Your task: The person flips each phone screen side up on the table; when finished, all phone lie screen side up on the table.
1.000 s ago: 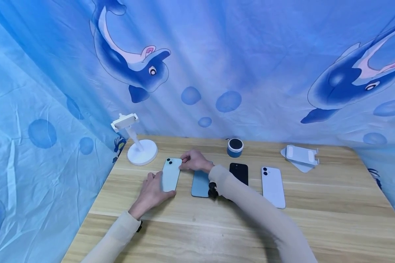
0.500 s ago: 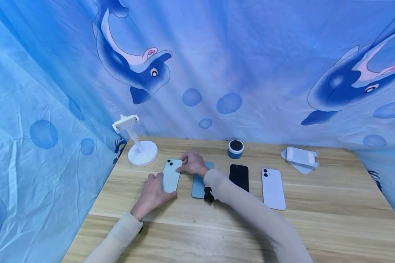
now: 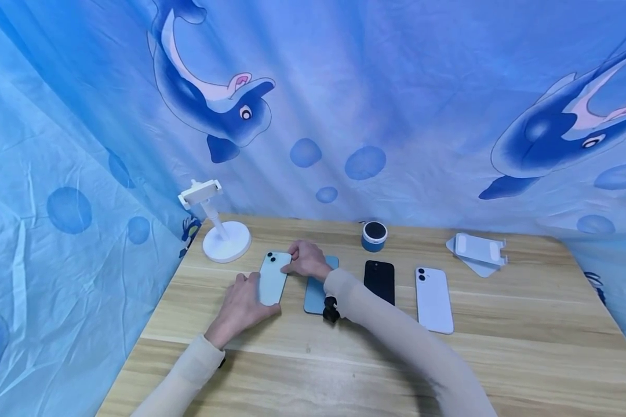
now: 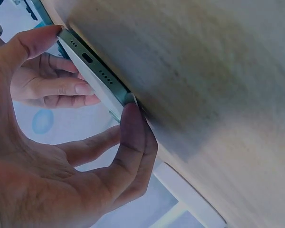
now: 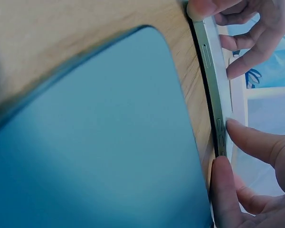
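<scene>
A pale green phone (image 3: 273, 284) lies back up on the wooden table, its camera lenses at the far end. My left hand (image 3: 241, 304) grips its near end, thumb at one bottom corner and fingers at the other. The left wrist view shows the phone's bottom edge (image 4: 97, 66) slightly off the table. With thumb and fingertip, my right hand (image 3: 306, 259) pinches the far right side. Side buttons show on the phone's edge (image 5: 211, 71) in the right wrist view. A blue phone (image 3: 315, 298) lies beneath the right wrist, partly hidden.
A white round-based phone stand (image 3: 226, 243) is at the back left. Right of the blue phone lie a black phone (image 3: 379, 281) and a white phone (image 3: 435, 301). Behind them are a small blue round speaker (image 3: 374, 236) and a folded white stand (image 3: 477, 249). A blue curtain hangs behind.
My right hand and forearm have shifted slightly left, the thumb coming further onto the pale green phone's back. My left hand keeps its grip and the phone stays nearly in place.
</scene>
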